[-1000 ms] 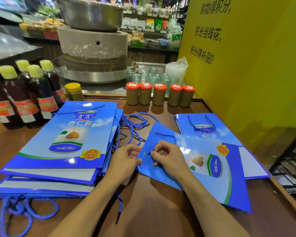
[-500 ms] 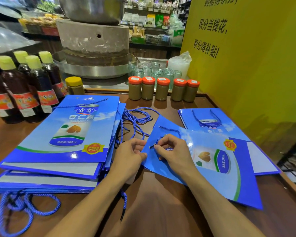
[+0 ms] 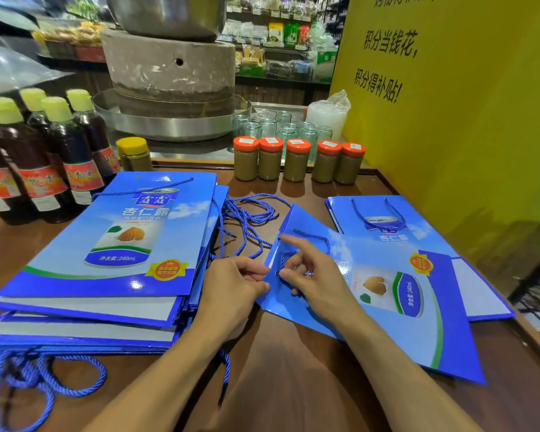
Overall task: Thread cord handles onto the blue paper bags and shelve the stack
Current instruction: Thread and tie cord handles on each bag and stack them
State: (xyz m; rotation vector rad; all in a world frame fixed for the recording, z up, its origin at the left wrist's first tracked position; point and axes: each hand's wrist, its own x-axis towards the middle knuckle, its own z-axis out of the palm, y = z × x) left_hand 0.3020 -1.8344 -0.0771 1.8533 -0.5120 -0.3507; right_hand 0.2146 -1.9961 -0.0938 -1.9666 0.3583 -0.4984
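Since half a second ago, the right hand [image 3: 309,275] has loosened: its index finger now points straight out, while thumb and middle finger pinch the blue cord [image 3: 312,234] beside a punched hole. The left hand [image 3: 237,285], fingers curled, pinches the nearby edge of the blue paper bag [image 3: 387,322].

Along the far edge of the wooden table [image 3: 278,369] stand five orange-lidded jars [image 3: 296,163] in a row, a yellow-lidded jar [image 3: 134,154] to their left, and dark bottles [image 3: 44,157] with pale yellow caps at the far left corner. Behind them sit a stone mill [image 3: 169,73] and empty glass jars [image 3: 278,126]. A yellow wall [image 3: 449,120] with black characters runs along the right edge.

Loose blue cords [image 3: 247,219] lie tangled mid-table, between a stack of blue paper bags [image 3: 106,244] on the left and the hands. A finished bag [image 3: 418,226], handle in place, lies at the right edge, partly under the worked bag.

The worked bag lies flat near the table's middle, angled toward the near right corner. It is glossy blue, printed with a drink can and an almond. The cord arcs across its top end.
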